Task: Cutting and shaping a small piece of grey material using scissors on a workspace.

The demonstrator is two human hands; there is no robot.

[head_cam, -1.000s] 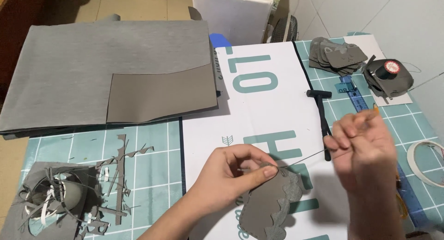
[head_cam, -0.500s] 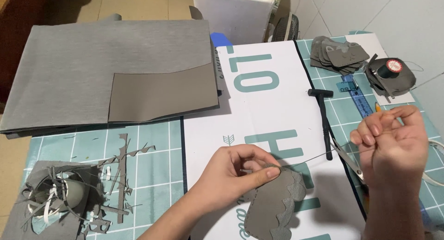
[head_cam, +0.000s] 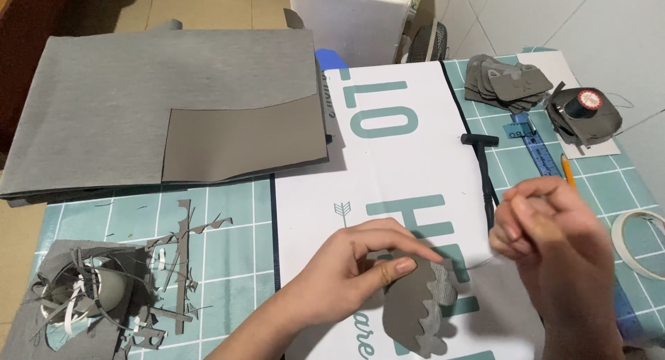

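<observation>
Fingers (head_cam: 388, 266) of left hand (head_cam: 346, 277) pinch grey scallop-edged leather piece (head_cam: 415, 308), long axis toward viewer; right hand (head_cam: 547, 239) fingertips pinched closed, contents indiscernible.

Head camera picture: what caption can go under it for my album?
Left hand pinches a scalloped grey piece while right hand pulls thread taut.

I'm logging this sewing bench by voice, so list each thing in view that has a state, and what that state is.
Left hand: pinching the grey scalloped piece.
Grey scalloped piece: held, its lower end on the white sheet.
Right hand: fingers pinched together, raised, blurred.
Thread: stretched between piece and right hand.
Hammer: lying flat, untouched.
Thread spool: resting on a grey cut piece.
Grey fabric sheets: stacked flat.
Scrap pile: loose, tangled.
</observation>
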